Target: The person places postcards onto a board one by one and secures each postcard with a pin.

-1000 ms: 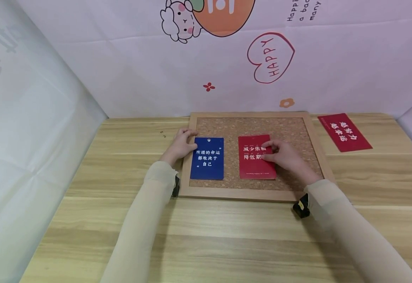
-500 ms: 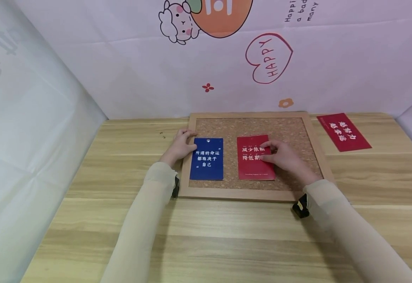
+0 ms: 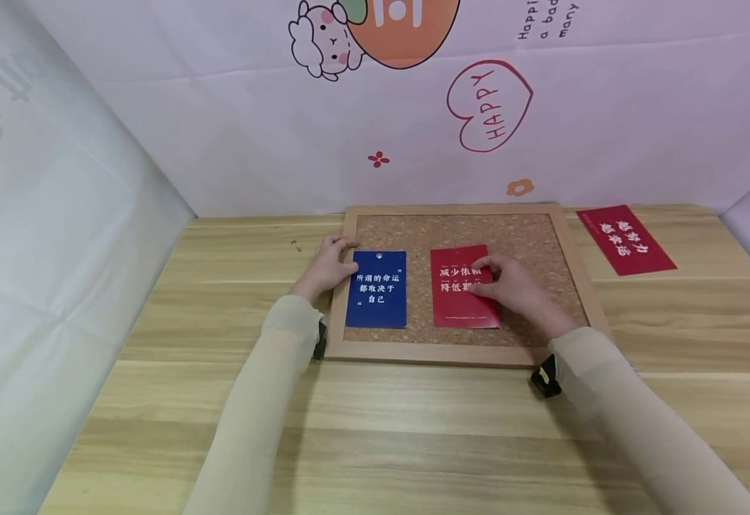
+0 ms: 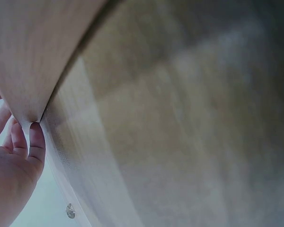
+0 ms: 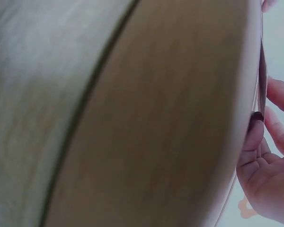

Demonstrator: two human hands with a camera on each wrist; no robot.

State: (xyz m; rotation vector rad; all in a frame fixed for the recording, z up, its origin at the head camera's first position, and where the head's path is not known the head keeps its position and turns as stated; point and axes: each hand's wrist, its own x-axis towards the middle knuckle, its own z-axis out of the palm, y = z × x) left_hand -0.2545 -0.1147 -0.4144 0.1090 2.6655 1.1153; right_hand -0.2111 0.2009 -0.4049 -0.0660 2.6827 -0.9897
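A wood-framed cork board (image 3: 465, 350) lies on the table. My left hand (image 3: 331, 268) holds its left frame edge, the thumb beside a blue card (image 3: 377, 315); in the left wrist view, fingertips (image 4: 36, 130) meet the frame. The blue card bears white lettering and a silver pin (image 3: 379, 255) at its top. Right of it, my right hand (image 3: 517, 286) holds a red card (image 3: 461, 304) by its right side, thumb and forefinger over its face. In the right wrist view, other fingers (image 5: 254, 137) curl under the card's edge.
Another red card (image 3: 625, 239) lies slanted on the table right of the board. Small pin-like bits (image 3: 295, 245) lie left of the board. A printed white cloth (image 3: 272, 143) hangs at the back, and plain white cloth (image 3: 59, 286) closes the left side.
The red card and my right hand have shifted slightly left. My left hand stays at the frame, and the blue card stays put.
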